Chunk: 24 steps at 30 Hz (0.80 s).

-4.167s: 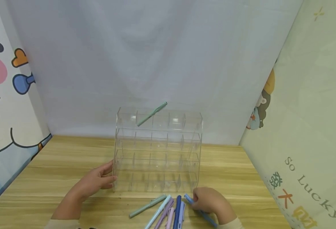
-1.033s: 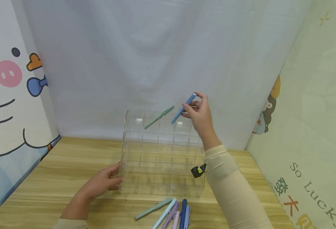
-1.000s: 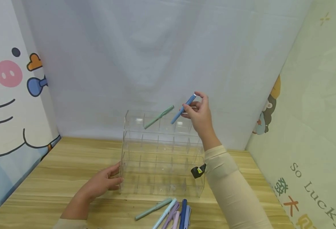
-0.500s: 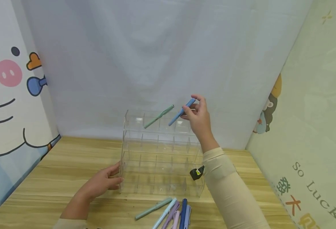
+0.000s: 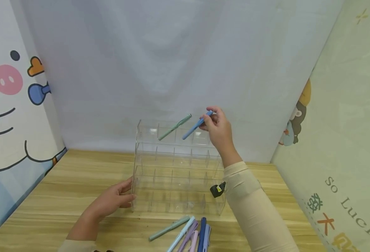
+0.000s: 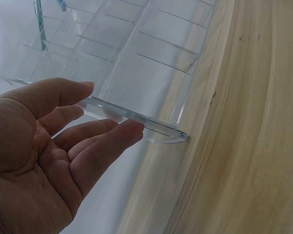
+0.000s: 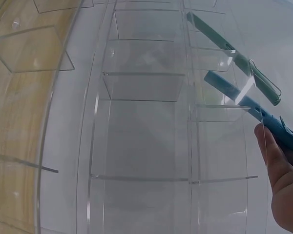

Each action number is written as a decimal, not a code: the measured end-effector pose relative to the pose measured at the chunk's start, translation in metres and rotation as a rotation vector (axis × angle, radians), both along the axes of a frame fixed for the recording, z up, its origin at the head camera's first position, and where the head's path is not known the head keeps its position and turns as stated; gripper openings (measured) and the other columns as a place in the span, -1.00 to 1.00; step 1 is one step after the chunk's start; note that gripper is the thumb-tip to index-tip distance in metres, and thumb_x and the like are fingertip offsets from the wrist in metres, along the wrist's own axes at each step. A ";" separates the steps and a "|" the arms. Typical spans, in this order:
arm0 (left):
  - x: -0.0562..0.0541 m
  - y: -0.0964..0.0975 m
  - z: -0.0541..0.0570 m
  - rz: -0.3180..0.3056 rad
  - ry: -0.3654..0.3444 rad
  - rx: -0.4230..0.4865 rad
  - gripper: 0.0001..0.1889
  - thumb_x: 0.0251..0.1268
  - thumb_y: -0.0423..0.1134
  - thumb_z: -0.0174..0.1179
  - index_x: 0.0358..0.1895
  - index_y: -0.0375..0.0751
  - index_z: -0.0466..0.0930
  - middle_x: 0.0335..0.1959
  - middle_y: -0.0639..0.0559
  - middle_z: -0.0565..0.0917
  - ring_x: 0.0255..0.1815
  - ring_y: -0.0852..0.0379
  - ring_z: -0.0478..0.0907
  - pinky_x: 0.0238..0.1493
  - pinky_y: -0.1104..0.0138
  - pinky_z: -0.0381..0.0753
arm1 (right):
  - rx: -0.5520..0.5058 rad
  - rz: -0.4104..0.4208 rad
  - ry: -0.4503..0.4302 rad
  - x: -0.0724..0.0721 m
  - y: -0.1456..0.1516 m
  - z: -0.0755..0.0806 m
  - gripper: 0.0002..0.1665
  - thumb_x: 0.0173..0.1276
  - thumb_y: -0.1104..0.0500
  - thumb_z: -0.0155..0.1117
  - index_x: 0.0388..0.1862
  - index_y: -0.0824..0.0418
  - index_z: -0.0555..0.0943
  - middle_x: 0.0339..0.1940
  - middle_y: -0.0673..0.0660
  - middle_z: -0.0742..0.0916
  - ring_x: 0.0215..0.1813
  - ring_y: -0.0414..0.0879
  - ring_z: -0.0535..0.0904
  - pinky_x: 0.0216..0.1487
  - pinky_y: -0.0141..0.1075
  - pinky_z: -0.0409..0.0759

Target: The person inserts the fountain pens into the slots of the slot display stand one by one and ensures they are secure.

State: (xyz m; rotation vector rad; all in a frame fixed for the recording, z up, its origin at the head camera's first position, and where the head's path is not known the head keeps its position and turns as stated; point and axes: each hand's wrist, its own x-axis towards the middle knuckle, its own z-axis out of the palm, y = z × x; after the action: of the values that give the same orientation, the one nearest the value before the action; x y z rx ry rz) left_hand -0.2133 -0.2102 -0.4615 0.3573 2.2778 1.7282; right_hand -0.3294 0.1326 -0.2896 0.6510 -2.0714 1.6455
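Note:
A clear tiered pen rack (image 5: 181,161) stands upright on the table, split by dividers into small compartments. My left hand (image 5: 112,199) holds its left side panel near the bottom; in the left wrist view the thumb and fingers bend about the panel's edge. My right hand (image 5: 219,131) pinches a capped blue pen (image 5: 192,129) at the top tier, tilted, its lower end at a compartment. Just left of it a green pen (image 5: 173,127) leans in the top tier. In the right wrist view, the blue pen (image 7: 234,92) lies partly behind clear plastic.
Several pens lie in front of the rack: a grey-green pen (image 5: 169,229), a light blue pen (image 5: 181,233), purple, pink, navy (image 5: 202,233) and lavender ones. A black wrist camera (image 5: 217,190) hangs from the right sleeve. A grey curtain (image 5: 172,70) stands behind.
My right hand has lifted the blue pen from the table to the rack's top tier. Over the last second the pen has shifted slightly down and left. The left hand stays at the rack's side.

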 end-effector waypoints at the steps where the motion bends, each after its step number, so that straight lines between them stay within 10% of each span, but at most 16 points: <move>1: 0.000 0.000 0.000 0.003 -0.001 -0.002 -0.16 0.40 -0.07 0.20 0.59 -0.12 -0.09 0.57 -0.29 0.01 0.41 -0.33 0.29 0.11 0.16 0.67 | 0.004 -0.003 -0.006 0.000 0.000 0.000 -0.60 0.55 0.13 0.08 0.25 0.29 0.41 -0.02 0.40 0.69 -0.08 0.18 0.72 -0.08 -0.29 0.74; 24: -0.001 -0.001 0.000 -0.007 0.010 0.000 -0.14 0.40 -0.07 0.21 0.60 -0.10 -0.11 0.56 -0.29 0.03 0.41 -0.34 0.29 0.12 0.15 0.66 | 0.108 -0.058 -0.069 0.001 0.002 0.004 -0.71 0.49 0.16 0.17 0.01 0.36 0.59 -0.15 0.28 0.71 -0.15 0.02 0.73 -0.07 -0.38 0.72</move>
State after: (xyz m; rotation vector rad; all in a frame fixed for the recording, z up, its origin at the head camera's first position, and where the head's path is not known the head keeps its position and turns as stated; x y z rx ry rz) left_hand -0.2141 -0.2108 -0.4618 0.3746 2.2805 1.7264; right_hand -0.3287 0.1345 -0.2860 0.5700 -2.2194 1.5541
